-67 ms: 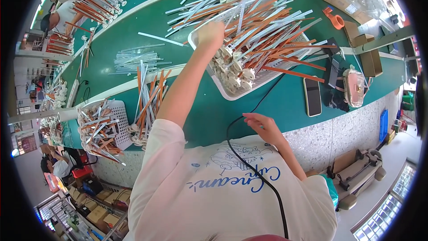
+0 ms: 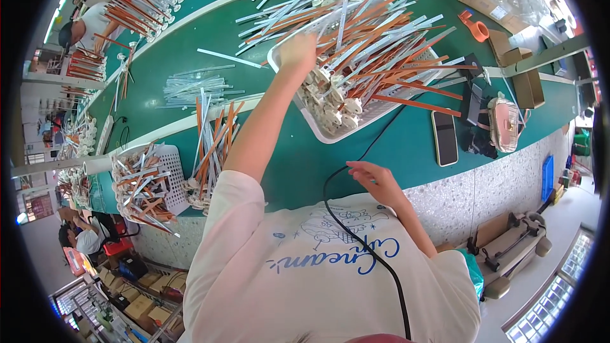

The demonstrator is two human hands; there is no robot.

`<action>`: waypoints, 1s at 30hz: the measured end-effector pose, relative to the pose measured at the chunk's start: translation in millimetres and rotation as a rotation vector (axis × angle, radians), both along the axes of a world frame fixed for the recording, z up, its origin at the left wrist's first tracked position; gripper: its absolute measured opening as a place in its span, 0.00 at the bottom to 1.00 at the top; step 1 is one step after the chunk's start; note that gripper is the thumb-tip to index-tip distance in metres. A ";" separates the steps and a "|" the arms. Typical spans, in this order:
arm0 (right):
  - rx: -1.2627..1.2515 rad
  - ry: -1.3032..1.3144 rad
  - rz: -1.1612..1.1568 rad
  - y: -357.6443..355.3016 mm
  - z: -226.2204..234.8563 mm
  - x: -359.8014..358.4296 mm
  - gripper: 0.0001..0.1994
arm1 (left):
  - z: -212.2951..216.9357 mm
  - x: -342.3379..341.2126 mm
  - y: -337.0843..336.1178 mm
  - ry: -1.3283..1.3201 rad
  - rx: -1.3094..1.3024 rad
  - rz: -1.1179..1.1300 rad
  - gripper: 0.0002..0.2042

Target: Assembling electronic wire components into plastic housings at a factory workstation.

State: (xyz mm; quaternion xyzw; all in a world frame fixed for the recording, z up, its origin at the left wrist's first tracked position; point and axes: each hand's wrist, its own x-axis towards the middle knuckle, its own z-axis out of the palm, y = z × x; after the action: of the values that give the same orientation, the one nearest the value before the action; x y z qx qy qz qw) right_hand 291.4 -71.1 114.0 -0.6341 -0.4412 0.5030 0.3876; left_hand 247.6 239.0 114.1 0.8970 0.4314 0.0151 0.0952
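Note:
My left hand reaches into the left end of a white perforated plastic basket. Its fingers are hidden, so I cannot tell whether they hold anything. The basket is heaped with long flat strips, silver and orange-brown, joined to white plastic end pieces. Many strips stick out past the basket's right side. Below the basket, by the table's near edge, my right hand is empty with its fingers apart and slightly bent. A black cable runs close beside it.
A phone, a pink pouch and an orange tape dispenser lie to the right. Bare silver strips lie left of the basket. Another full basket stands at the left edge. Co-workers sit farther left.
My left hand has shifted slightly left and down at the basket's end. My right hand stays where it was.

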 end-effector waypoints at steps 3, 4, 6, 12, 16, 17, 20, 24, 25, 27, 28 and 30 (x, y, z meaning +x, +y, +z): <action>-0.003 0.022 -0.012 -2.7 2.2 0.1 0.13 | -6.9 -9.5 -0.3 0.038 0.217 0.024 0.10; 0.001 0.022 -0.017 -4.2 1.1 -0.5 0.13 | -5.1 -9.6 1.0 0.047 0.111 0.052 0.10; 0.026 0.030 -0.016 -5.8 -1.5 -1.4 0.13 | 2.2 -8.4 4.5 0.121 0.030 0.024 0.11; 0.002 0.033 -0.030 -8.5 2.0 -4.9 0.13 | 10.4 -15.5 -1.8 0.149 -0.004 -0.001 0.14; 0.025 0.034 -0.011 -8.9 4.8 -7.1 0.13 | -4.5 -18.0 -4.1 0.043 0.132 -0.010 0.11; 0.021 0.038 -0.014 -8.9 6.4 -8.1 0.13 | -8.0 -19.3 -3.2 0.030 0.130 -0.068 0.10; 0.013 0.024 -0.018 -8.7 8.2 -7.8 0.13 | -12.1 -30.6 4.1 -0.203 0.055 -0.085 0.08; 0.032 0.034 -0.047 -12.8 -0.4 -5.8 0.13 | 20.1 -67.3 -5.3 -1.020 -0.265 0.065 0.08; 0.021 0.041 -0.046 -15.4 -0.8 -6.7 0.13 | 39.2 -78.9 -15.1 -1.164 -0.334 0.162 0.09; -0.060 0.040 -0.068 -13.6 -1.0 -4.1 0.13 | 68.1 -105.2 -42.1 -1.361 -0.405 0.330 0.10; -0.064 0.048 -0.060 -12.0 -1.5 -4.4 0.13 | 73.7 -124.4 -59.4 -1.411 -0.406 0.403 0.10; -0.095 0.060 -0.049 -9.8 -3.3 -6.3 0.13 | 60.8 -167.0 -91.9 -1.175 -0.698 0.432 0.09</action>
State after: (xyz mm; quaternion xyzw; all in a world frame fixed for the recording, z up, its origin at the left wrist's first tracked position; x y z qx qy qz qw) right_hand 285.1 -80.9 110.7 -0.6472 -0.3893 0.5325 0.3823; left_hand 80.6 147.2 174.9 0.5524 0.4565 0.3751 0.5880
